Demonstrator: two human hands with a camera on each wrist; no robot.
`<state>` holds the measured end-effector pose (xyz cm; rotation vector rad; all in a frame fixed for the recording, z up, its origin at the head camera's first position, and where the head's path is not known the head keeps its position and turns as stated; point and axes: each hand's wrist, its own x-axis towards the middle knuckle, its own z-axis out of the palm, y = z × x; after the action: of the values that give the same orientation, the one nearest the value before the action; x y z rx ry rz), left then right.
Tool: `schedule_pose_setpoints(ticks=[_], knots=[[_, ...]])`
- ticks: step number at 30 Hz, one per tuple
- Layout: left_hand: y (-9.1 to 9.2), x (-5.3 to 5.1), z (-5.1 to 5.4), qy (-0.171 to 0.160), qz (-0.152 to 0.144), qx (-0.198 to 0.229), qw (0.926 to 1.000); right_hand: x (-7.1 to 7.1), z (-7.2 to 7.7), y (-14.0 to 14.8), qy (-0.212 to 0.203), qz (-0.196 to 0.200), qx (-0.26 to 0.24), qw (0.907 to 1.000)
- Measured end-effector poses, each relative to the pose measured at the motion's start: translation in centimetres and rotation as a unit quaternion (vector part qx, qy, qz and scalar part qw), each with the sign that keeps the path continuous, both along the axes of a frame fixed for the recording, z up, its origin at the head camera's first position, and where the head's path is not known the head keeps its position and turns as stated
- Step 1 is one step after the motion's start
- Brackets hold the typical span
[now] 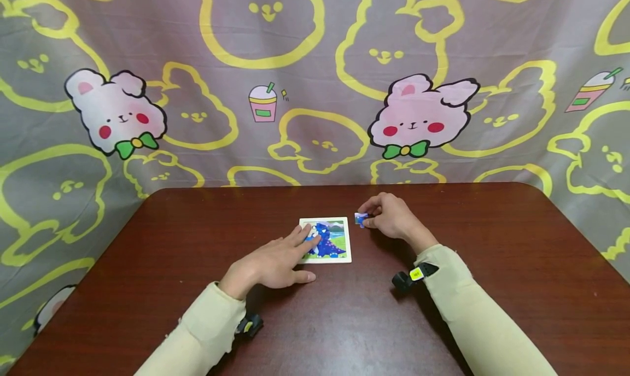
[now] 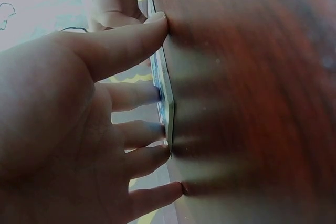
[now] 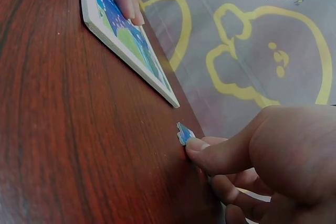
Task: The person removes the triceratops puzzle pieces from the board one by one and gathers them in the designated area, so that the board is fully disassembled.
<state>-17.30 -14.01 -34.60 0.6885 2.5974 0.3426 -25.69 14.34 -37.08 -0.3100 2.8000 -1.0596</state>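
A small square puzzle board (image 1: 325, 262) with a white frame and a blue dinosaur picture lies flat on the table. The left hand (image 1: 276, 260) rests over its left side, fingers spread and fingertips on the picture; in the left wrist view the hand (image 2: 79, 114) has its thumb near the board's edge (image 2: 168, 98). Just right of the board, the right hand (image 1: 392, 217) pinches a small blue puzzle piece (image 1: 361, 218) between thumb and fingers. The right wrist view shows the piece (image 3: 184, 134) at the right hand's (image 3: 262, 156) fingertips, apart from the board (image 3: 121, 51).
The dark red-brown wooden table (image 1: 325, 321) spreads around both hands. Behind it hangs a grey curtain (image 1: 315, 92) with yellow outlines and pink rabbit faces. A black wrist camera (image 1: 403, 281) is strapped at the right sleeve, another (image 1: 251, 325) at the left.
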Motion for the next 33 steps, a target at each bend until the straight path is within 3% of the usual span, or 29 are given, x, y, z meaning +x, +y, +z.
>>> schedule_pose_setpoints(ticks=[21,33], knots=[[-0.1,0.0,0.0,-0.001,0.0,-0.002,1.0,-0.1,0.2,-0.1,-0.003,-0.003,-0.002,1.0],[0.0,-0.1,0.1,-0.005,0.005,-0.008,0.9999,1.0,1.3,-3.0,0.007,-0.018,-0.033,0.9993]])
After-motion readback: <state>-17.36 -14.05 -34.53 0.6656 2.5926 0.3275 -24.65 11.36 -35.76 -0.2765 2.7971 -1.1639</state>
